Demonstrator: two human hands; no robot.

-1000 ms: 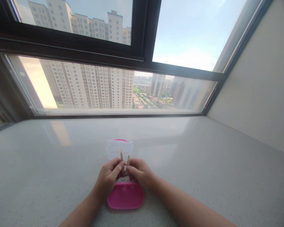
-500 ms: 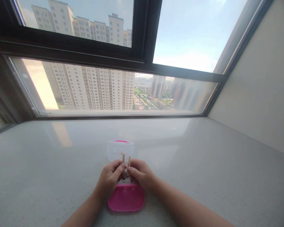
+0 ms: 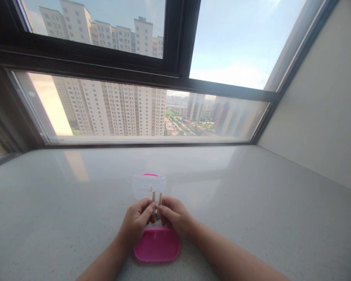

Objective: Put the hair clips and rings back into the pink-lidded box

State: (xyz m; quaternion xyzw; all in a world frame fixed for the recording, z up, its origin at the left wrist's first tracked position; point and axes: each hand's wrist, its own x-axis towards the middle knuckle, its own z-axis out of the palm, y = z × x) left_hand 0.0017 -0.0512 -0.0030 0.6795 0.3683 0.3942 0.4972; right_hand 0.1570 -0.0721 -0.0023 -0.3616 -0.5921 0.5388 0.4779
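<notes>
Closest in there's a pink lid lying flat on the pale counter. Right above it the left hand and right hand each pinch one leg of a wooden clothespin (looks like one, it's tiny), tips up. Just behind sits a clear tub, then the window

The lid at 6 o'clock is plain hot pink. The box, toward 12 from it, is clear with a pink streak at its far rim. The peg is pale tan wood (its spring dark grey). The counter is light grey, finely speckled; the frame at 12 black; the wall at 3 cream.
</notes>
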